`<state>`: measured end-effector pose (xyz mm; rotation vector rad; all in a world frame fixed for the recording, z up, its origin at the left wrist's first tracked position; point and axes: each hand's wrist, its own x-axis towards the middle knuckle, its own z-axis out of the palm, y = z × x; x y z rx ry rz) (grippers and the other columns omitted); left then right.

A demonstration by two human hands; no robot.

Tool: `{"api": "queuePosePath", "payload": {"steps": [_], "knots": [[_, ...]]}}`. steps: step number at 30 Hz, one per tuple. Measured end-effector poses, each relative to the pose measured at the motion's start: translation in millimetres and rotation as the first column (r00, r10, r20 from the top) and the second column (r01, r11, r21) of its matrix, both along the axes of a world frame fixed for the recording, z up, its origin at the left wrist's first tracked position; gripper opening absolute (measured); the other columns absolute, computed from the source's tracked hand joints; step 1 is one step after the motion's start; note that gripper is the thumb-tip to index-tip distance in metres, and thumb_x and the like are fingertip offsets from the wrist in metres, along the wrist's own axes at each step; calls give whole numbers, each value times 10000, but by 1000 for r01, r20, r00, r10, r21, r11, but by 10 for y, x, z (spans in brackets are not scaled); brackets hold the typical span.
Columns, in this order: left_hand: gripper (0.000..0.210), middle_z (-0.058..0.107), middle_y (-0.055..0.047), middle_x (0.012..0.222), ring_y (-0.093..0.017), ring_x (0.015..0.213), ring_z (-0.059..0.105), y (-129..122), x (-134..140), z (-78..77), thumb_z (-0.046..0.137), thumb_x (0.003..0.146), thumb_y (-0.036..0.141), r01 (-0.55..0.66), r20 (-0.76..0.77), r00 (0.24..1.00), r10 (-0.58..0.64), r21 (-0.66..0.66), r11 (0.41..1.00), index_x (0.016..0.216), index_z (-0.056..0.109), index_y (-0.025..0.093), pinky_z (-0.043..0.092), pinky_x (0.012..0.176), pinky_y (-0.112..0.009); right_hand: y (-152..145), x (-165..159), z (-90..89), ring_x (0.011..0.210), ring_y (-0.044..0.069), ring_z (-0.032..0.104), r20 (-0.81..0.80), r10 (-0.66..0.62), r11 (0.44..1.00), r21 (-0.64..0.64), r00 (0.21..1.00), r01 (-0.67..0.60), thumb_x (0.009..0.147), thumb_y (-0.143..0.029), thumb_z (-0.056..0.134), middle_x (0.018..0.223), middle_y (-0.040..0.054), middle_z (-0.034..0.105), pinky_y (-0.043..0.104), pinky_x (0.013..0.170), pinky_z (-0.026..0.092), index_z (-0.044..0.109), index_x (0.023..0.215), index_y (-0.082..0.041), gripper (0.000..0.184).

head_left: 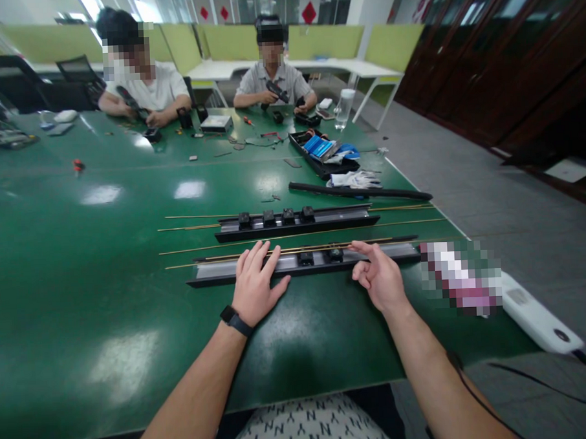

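Observation:
My left hand (257,279) lies with fingers spread across the nearer black channel (218,280), a long trough with a pale inner floor, and holds nothing. At the channel's right half, my right hand (380,277) has its index finger stretched toward the rim while the other fingers curl loosely; nothing shows in it. Between the hands, two small black blocks (305,258) sit in the trough. Thin brass-coloured rods (318,247) run along its far edge, partly hidden by my left fingers. Behind lies a second channel (342,224) carrying several black blocks (288,216).
A black bar (360,191), white gloves (354,179) and a black tray (314,157) of blue packets lie farther back. Two people work with tools across the green table (129,252). At right is a white power strip (540,312) with a cable. The table's right edge slants nearby.

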<state>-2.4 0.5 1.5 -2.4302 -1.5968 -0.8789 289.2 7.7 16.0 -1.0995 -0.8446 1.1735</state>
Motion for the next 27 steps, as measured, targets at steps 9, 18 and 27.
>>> {"api": "queuePosePath", "payload": {"steps": [9,18,27], "knots": [[620,536,-161,1564,-332,1505,444,20,11,-52,647,950,432,3,18,1000,-4,35,999,1515,518,209,299,1254,-542,-13,-49,-51,494,74,615,52,68,998,13,996,-69,947,-536,652,1281,130,704,187,322,223,762,1184,-214,415],[638,550,-153,1553,-340,1496,457,29,11,-60,668,933,413,3,45,999,-5,47,999,1526,512,235,307,1250,-551,0,-41,-57,480,66,607,30,34,999,6,999,-34,942,-543,657,1210,118,716,172,319,218,770,1151,-204,414],[613,550,-149,1556,-329,1496,459,32,9,-67,656,943,411,-8,40,999,6,46,999,1512,526,224,303,1254,-541,15,-21,-69,479,64,610,6,-30,999,15,1000,30,943,-551,653,1168,119,722,160,317,217,770,1128,-189,423]]}}
